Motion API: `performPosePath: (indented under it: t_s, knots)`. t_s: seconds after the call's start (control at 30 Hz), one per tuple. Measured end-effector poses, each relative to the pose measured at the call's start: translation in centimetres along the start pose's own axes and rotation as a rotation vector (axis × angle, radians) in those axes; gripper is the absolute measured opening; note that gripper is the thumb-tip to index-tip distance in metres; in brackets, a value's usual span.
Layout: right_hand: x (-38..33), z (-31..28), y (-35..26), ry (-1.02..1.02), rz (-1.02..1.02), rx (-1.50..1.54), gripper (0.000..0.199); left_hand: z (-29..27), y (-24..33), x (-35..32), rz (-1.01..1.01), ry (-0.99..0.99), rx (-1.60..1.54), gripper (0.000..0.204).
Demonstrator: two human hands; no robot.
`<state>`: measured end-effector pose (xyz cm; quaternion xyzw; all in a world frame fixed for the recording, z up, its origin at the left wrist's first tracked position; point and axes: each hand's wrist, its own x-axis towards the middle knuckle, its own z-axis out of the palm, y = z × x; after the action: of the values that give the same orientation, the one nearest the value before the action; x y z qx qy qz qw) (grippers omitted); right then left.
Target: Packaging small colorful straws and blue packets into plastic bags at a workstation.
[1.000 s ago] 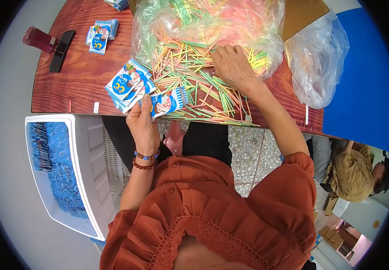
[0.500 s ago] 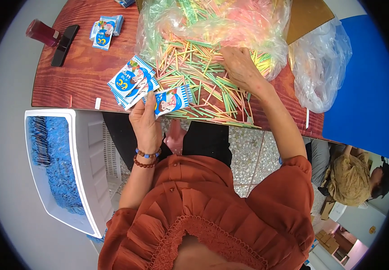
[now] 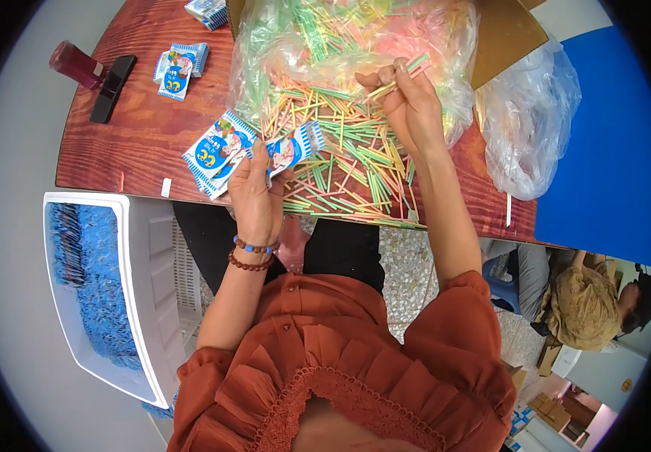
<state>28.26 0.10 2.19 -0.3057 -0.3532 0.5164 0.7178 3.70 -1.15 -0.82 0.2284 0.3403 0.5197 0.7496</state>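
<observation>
My left hand point(image 3: 256, 194) is closed at the table's front edge, its thumb over a packet. It grips several small blue-and-white printed packets point(image 3: 211, 153), fanned out to the left, with another packet point(image 3: 292, 148) slanting to the right. My right hand point(image 3: 419, 119) is raised over the pile, pinching a few thin coloured sticks point(image 3: 419, 62) in pink, green and yellow. Below and beside it a loose heap of pastel sticks point(image 3: 355, 179) spreads across the table to its front edge. Behind the heap lies a clear plastic bag point(image 3: 261, 64) holding more sticks.
The red-brown wooden table point(image 3: 152, 139) bears a small packet stack point(image 3: 178, 71), a black phone point(image 3: 114, 89) and a dark red bottle point(image 3: 75, 64). A cardboard box flap point(image 3: 507, 47) and crumpled clear bag point(image 3: 525, 143) are at right. A white foam box point(image 3: 125, 248) stands left. Another person point(image 3: 589, 301) sits at right.
My right hand has lifted out of the stick pile, turned, and now shows a few sticks between its fingers. My left hand still grips the packets, shifted slightly.
</observation>
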Motion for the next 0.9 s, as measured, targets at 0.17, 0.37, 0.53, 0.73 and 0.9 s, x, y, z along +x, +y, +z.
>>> performPosePath:
  t_s: [0.17,0.37,0.53,0.73,0.9]
  knots:
    - [-0.8,4.5,0.8,-0.069,-0.018,0.358,0.007,0.3,-0.6,1.3,0.116,0.036,0.037,0.022]
    - [-1.7,7.9,1.9,-0.091,-0.097,0.296,0.008,0.1,-0.3,1.6,0.122,0.061,0.016,0.022]
    - [-2.5,9.5,3.0,0.011,-0.144,0.294,0.007,0.9,0.1,1.2,0.140,0.083,0.019,0.027]
    - [-3.2,10.2,4.2,0.014,-0.207,0.201,0.011,1.0,-0.2,0.9,0.155,0.060,-0.021,0.027]
    - [-3.5,10.4,4.7,0.010,-0.222,0.038,0.014,1.5,-0.3,0.8,0.174,0.080,-0.028,0.025]
